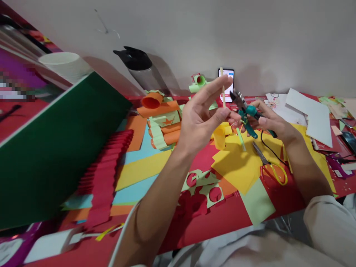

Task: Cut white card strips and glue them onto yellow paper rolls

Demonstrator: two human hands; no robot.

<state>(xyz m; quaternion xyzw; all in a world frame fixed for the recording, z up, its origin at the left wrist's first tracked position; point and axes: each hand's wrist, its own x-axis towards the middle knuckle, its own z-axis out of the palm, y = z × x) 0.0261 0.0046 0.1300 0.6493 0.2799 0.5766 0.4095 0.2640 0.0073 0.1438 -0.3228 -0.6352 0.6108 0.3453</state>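
My left hand (198, 118) pinches a thin pale wooden stick (223, 97) between thumb and fingers, keeping it nearly upright above the table. In my right hand (274, 122) is a pair of cutting pliers (251, 110) with teal handles. Their dark jaws point up and left, close to the stick but apart from it. A phone (229, 83) with a lit screen leans on the wall behind the stick. Under my hands lie yellow paper sheets (236, 163), a yellow paper roll (219, 138) and scissors (271, 168) with red and yellow handles.
A large dark green board (55, 152) slants up at the left, with a white paper cup (63, 65) and a black-lidded jug (136, 61) behind it. Orange paper rolls (171, 135), pleated red paper (102, 178) and a white board piece (311, 111) lie on the red table.
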